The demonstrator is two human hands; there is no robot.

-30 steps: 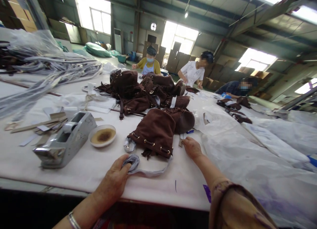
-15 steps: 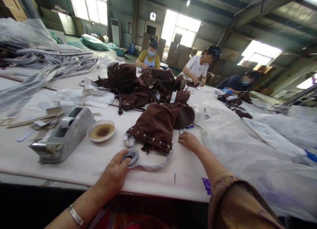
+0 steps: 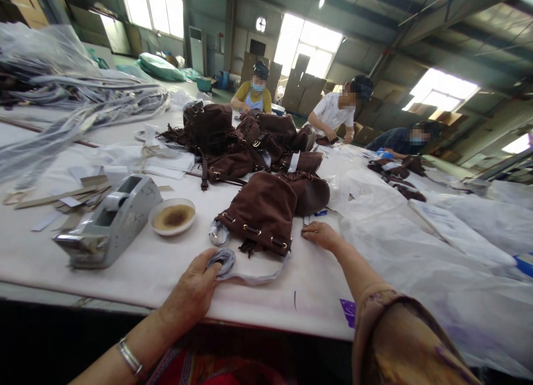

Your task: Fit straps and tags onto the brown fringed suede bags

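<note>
My left hand (image 3: 199,279) grips a coiled bag strap (image 3: 225,262) covered in pale wrapping. From the coil, a wrapped length curves along the table to the brown drawstring bag (image 3: 263,210). That bag lies with its metal-eyeleted opening and dark tassels towards me. To its right, my right hand (image 3: 320,234) rests low on the table, fingers pressed together around something small that is mostly hidden. Just beyond those fingers is a small blue item (image 3: 321,213), too small to name.
Behind the bag is a pile of brown bags (image 3: 250,135). A tape dispenser (image 3: 110,224) and a shallow dish (image 3: 172,217) stand left. Plastic sheeting (image 3: 416,257) covers the right side. Co-workers, including a person in white (image 3: 337,110), are across the table (image 3: 258,310).
The whole view has shifted slightly. Both hands stay nearly where they were, with the left still on the coiled strap and the right still beside the bag.
</note>
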